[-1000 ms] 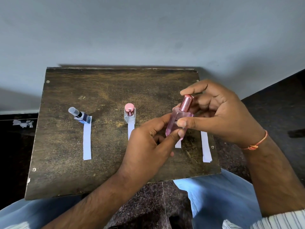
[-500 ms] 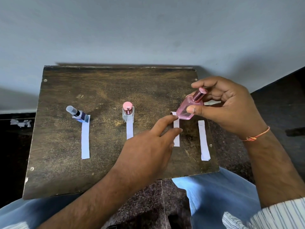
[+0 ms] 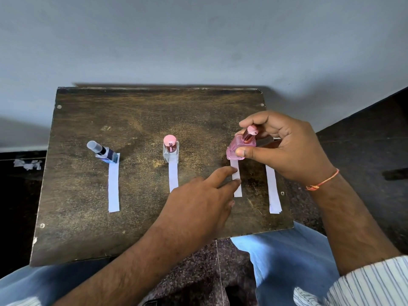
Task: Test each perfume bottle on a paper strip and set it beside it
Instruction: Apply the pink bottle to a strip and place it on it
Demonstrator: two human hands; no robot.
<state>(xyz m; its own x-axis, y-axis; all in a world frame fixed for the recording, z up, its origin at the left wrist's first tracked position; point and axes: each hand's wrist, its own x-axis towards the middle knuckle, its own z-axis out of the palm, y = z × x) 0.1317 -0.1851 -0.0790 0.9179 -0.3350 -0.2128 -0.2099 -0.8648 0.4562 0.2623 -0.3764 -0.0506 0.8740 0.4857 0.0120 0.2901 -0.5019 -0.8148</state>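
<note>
My right hand (image 3: 287, 149) grips a pink perfume bottle (image 3: 237, 149) with a rose metallic cap, held at the far end of the third paper strip (image 3: 236, 182). My left hand (image 3: 201, 199) is open, with its fingertips resting on that strip. A blue bottle (image 3: 107, 153) with a clear cap stands at the top of the first strip (image 3: 114, 186). A clear bottle (image 3: 170, 152) with a pink cap stands at the top of the second strip (image 3: 173, 176). A fourth strip (image 3: 272, 191) lies at the right with no bottle by it.
The strips lie on a small dark wooden board (image 3: 143, 115) set against a grey wall. My blue-clad knees (image 3: 284, 257) show under its near edge. Dark stone floor lies on both sides, with paper scraps (image 3: 27, 164) at the left.
My left hand let go of the pink bottle and dropped onto the third strip. My right hand carried the bottle right, then down to the strip's far end.
</note>
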